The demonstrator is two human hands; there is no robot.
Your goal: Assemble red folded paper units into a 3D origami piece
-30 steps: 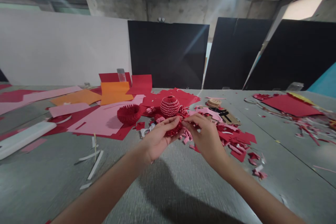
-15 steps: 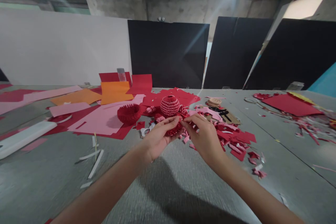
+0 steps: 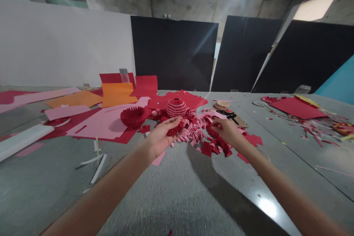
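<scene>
My left hand [image 3: 164,136] is closed on a small round red piece of folded-paper work [image 3: 175,128], thumb on top and fingers beneath. My right hand [image 3: 228,131] is away from it, over a heap of red folded paper pieces [image 3: 219,142]. Its thumb and fingers are drawn together at the heap; what lies between them is too small to make out. A ball-shaped red-and-pink paper piece [image 3: 176,107] stands just behind my left hand. To the left sits a red bowl of folded paper [image 3: 133,117]. Pink folded pieces [image 3: 190,132] lie between my hands.
Pink sheets [image 3: 96,123], orange sheets [image 3: 117,94] and red sheets spread over the left of the grey table [image 3: 155,199]. A long white object [image 3: 26,142] lies at far left, near white paper strips [image 3: 99,169]. Behind the heap is a round tan item [image 3: 222,105]. Black panels [image 3: 174,53] stand behind.
My right hand has left the round red piece and moved right, to the red heap. My left hand still holds the piece, slightly further left. The view has shifted a little.
</scene>
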